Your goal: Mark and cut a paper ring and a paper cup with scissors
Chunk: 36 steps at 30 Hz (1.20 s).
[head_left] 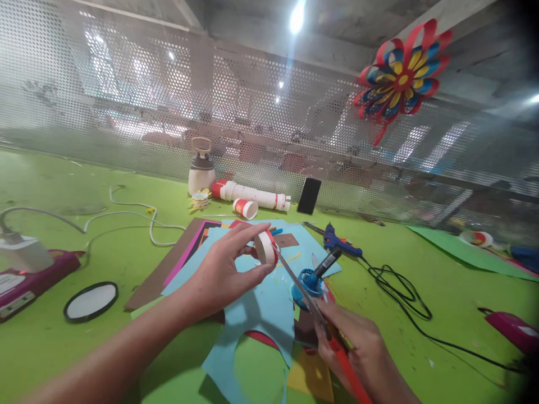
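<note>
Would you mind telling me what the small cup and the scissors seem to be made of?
The small cup in the left hand looks like matte white paper with a red rim. The scissors in the right hand show shiny metal blades and glossy orange, probably plastic, handles.

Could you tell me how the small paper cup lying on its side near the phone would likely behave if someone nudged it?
The paper cup lies on its side, so it would probably roll, likely curving since it tapers. It looks light and thin-walled, so a firm squeeze might crush it.

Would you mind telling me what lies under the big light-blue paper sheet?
Under the light-blue paper sheet, edges of brown card, pink paper, a red piece and a yellow piece stick out on the green table. Their covered parts stay hidden.
</note>
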Tool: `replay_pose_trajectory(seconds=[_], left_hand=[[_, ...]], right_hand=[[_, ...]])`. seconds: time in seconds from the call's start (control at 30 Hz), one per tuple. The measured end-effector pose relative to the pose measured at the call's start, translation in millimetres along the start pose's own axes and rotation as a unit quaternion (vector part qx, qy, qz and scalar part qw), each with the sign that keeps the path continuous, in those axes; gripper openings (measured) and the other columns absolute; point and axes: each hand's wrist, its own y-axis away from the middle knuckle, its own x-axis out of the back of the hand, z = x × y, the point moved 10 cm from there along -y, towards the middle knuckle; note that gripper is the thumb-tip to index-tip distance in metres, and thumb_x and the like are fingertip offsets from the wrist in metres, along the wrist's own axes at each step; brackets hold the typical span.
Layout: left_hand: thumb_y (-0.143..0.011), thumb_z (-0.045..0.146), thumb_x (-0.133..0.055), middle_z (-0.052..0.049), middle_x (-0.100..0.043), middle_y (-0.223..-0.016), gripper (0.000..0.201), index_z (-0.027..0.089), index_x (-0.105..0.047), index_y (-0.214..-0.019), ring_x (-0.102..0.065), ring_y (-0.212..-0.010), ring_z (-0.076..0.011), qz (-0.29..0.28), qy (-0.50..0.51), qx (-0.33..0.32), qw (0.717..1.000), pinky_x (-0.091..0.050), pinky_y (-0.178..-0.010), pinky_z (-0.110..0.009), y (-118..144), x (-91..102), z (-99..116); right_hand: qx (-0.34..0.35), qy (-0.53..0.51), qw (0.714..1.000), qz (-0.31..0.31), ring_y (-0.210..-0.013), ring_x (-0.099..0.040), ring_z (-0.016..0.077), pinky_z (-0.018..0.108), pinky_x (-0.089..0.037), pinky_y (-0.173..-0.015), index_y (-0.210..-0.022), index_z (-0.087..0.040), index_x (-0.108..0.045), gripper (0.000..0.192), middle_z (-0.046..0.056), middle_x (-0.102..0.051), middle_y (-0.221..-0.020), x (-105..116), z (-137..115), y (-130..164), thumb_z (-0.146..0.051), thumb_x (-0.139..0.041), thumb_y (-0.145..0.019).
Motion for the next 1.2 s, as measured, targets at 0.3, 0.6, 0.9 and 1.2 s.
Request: replay_pose_trajectory(seconds=[0.3,0.6,0.9,1.2], left_hand=[[-0.085,0.021,-0.069,-0.012,-0.063,-0.125,0.055,0.016,-0.056,-0.138,-0.064,-0.114,-0.0231,0.0,-0.022,-0.017,1.0,-0.06,-0.093,-0.035,1.2,0.8,1.8],[-0.084,0.026,-0.07,-0.015,-0.063,-0.129,0.055,0.012,-0.058,-0.136,-0.064,-0.114,-0.0244,-0.004,0.01,0.019,1.0,-0.06,-0.095,-0.037,-0.3,-1.5,-0.9],[-0.083,0.027,-0.07,-0.015,-0.066,-0.128,0.056,0.012,-0.056,-0.136,-0.063,-0.116,-0.0255,-0.012,0.039,0.047,0.998,-0.057,-0.098,-0.039,-0.3,-3.9,-3.7],[-0.081,0.031,-0.074,-0.013,-0.069,-0.108,0.049,0.014,-0.054,-0.121,-0.065,-0.104,-0.0274,-0.038,0.178,0.101,0.978,-0.054,-0.087,-0.043,-3.5,-5.7,-12.8]], right_hand=[[0.0,0.011,1.0,0.012,-0.069,-0.072,0.0153,0.019,-0.056,-0.062,-0.121,-0.029,-0.066,0.049,0.0,-0.076,-0.085,0.1,0.2,1.4,-0.004,-0.054,-0.08],[-0.003,0.002,1.0,0.002,-0.071,-0.07,0.0159,0.022,-0.056,-0.067,-0.119,-0.023,-0.067,0.049,0.002,-0.073,-0.086,0.4,2.2,-2.0,-0.002,-0.056,-0.076],[-0.018,-0.026,0.999,-0.005,-0.074,-0.072,0.0159,0.021,-0.056,-0.071,-0.115,-0.02,-0.068,0.043,0.003,-0.075,-0.089,0.2,2.5,-2.0,-0.003,-0.058,-0.077],[-0.03,-0.022,0.999,-0.002,-0.066,-0.074,0.0158,0.018,-0.056,-0.058,-0.105,-0.021,-0.07,0.032,0.003,-0.076,-0.081,1.0,2.3,-4.5,-0.004,-0.055,-0.082]])
